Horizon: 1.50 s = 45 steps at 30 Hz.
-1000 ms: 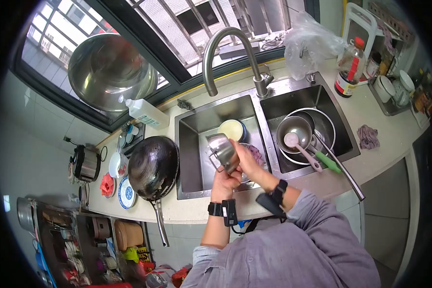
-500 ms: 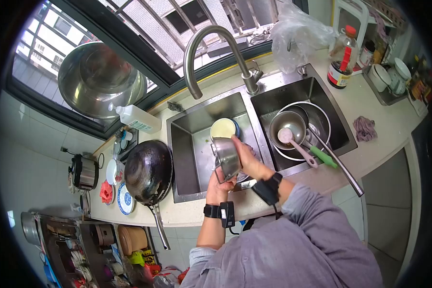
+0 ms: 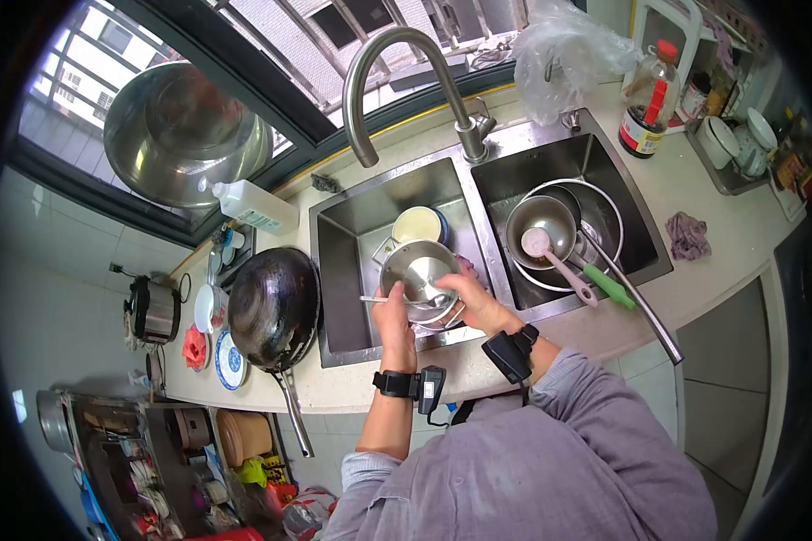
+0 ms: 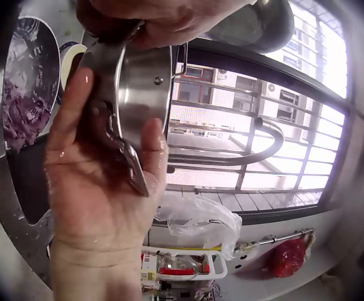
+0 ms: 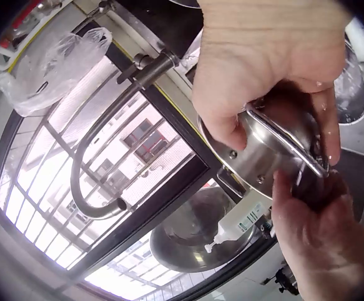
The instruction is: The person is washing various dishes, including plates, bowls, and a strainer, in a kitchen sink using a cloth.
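A small steel pot (image 3: 418, 273) with wire handles is held mouth-up over the left sink basin (image 3: 347, 270). My left hand (image 3: 392, 314) grips its near left side; in the left wrist view the fingers (image 4: 69, 119) and thumb lie round the pot (image 4: 141, 81) with a wire handle against the palm. My right hand (image 3: 469, 302) grips the pot's right side. In the right wrist view its thumb and fingers (image 5: 222, 128) clasp the pot (image 5: 263, 150) near the handle. The pot looks empty and wet.
Under the pot lie a cream bowl (image 3: 417, 224) and a plate with purple scraps (image 3: 465, 267). The right basin holds steel bowls (image 3: 550, 225), a ladle and a spoon (image 3: 550, 254). A faucet (image 3: 397, 54) arches above. A black wok (image 3: 271, 307) and a soap bottle (image 3: 254, 207) stand on the left.
The pot was tilted on its side with its bottom toward me. It has turned mouth-up and sunk lower over the basin, and both hands have shifted to its sides.
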Available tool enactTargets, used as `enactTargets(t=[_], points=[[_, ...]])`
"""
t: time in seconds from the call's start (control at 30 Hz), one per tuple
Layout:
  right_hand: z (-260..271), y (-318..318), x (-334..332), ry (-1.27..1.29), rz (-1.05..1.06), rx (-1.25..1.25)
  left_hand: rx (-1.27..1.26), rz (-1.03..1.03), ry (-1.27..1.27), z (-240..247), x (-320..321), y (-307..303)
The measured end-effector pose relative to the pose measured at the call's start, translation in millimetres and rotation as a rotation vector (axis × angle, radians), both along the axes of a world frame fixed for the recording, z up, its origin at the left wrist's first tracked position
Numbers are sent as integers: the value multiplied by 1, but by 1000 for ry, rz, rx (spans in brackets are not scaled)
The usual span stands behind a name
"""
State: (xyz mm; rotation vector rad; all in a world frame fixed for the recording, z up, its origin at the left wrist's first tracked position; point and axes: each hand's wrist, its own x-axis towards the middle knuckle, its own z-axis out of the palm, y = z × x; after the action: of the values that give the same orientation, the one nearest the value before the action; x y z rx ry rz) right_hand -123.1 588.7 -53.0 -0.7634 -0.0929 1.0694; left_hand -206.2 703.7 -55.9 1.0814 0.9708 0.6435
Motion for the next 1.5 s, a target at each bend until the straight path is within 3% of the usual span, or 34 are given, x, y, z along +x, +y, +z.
enactTargets(t=[0.13, 0.23, 0.33, 0.4, 0.53, 0.67, 0.73, 0.77, 0.87, 0.93, 1.03, 1.07, 1.13, 1.17, 1.27, 1.4, 1.47, 1.5], points=[[-4, 3, -7, -14, -117, -145, -35, -104, 13, -1, -2, 0], [-34, 7, 2, -191, -108, -272, -173, -226, 46, -13, -5, 3], [-34, 4, 3, -364, -112, -451, -101, -269, 5, -6, -5, -4], [-12, -5, 1, -364, 5, -626, -108, -263, 19, -2, -2, -2], [-27, -4, 5, -627, 102, -803, -134, -290, 122, -4, -4, 3], [-58, 5, 17, -875, 25, -812, -155, -335, 177, 2, -7, 3], [-57, 14, 23, -757, -141, -367, -201, -321, 181, -4, -10, 6], [-21, 7, 23, -560, -11, -216, -246, -308, 185, -7, -11, 6], [-7, 2, 27, -506, 113, -129, -176, -370, 325, 25, -11, -8], [-24, 5, 27, -566, 124, -144, -67, -366, 284, -7, -11, 10], [-54, 10, 16, -758, -94, -289, 181, -331, 313, -4, -7, 17], [-54, 10, 12, -760, -90, -287, 180, -327, 312, -9, -6, 16], [-53, 15, 4, -798, -316, -572, 107, -233, 138, -24, -7, 10], [-45, 14, 2, -836, -375, -616, -37, -210, 168, -17, -8, -1], [-47, 11, 7, -853, -318, -626, -305, -274, 225, -2, -11, -17], [-36, 6, 8, -967, -236, -723, -274, -244, 208, -11, -13, -9], [-24, 1, 7, -1036, -141, -868, -34, -263, 4, -18, -11, -2], [-26, 1, 8, -1034, -143, -870, -94, -281, 25, -14, -12, 0]])
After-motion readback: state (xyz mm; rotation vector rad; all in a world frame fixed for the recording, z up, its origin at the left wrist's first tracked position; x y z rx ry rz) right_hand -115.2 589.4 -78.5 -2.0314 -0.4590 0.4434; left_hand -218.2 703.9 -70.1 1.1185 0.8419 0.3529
